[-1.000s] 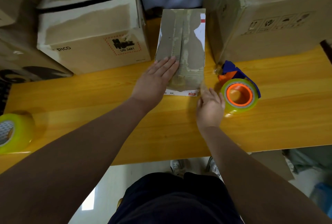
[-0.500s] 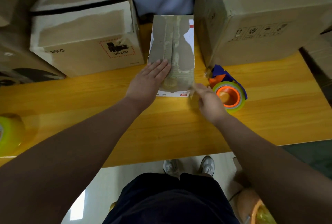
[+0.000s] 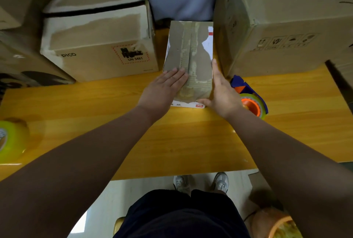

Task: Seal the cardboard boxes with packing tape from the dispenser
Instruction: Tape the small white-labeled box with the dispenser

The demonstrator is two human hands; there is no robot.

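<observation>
While both hands rest on it, small box stands at the far middle of the yellow table, in the gap between PICO box to the left and large box to the right. It is close to both; cannot tell whether it touches them. Top face worn grey, with a centre seam running near to far and old tape residue along it.

Left hand: palm down, flat on the near-left part of the top. Fingers straight and together, tips just short of the seam. Grips nothing.

Right hand: laid against the box's right top edge, fingers straight and pointing far, thumb spread along the near edge. It presses rather than clasps.

Tape dispenser: on the table just right of the right hand, partly hidden behind the wrist. Blue frame, orange core, pale roll.

Spare tape roll: yellow-green, at the table's left edge, well apart from the rest.
</observation>
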